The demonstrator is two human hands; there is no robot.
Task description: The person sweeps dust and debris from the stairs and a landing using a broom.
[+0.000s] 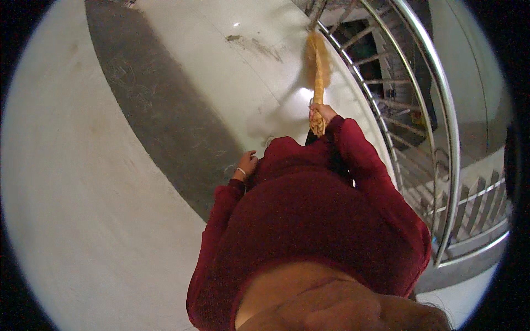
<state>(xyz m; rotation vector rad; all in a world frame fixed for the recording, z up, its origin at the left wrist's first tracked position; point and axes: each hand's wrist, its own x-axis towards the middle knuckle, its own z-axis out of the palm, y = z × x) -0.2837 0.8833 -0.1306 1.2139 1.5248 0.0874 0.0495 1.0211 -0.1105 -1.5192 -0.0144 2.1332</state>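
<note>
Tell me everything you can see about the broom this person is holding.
The broom is a soft grass broom, straw-yellow all over. Its handle end is a bound, braided-looking bundle held in the right hand, with a short stub sticking out below the fist. From there it points away from the person, and its feathery head, blurred, reaches the pale floor close to the metal stair railing. Only the right hand touches it.

Pale polished floor (83, 182) with dark curved band (160, 110), steel stair railing (436, 99)

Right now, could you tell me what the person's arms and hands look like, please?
Both arms wear long, dark red knit sleeves reaching the wrists. The left hand is bare, with a thin pale bangle at its wrist. The right hand is bare too, with no jewellery visible.
</note>
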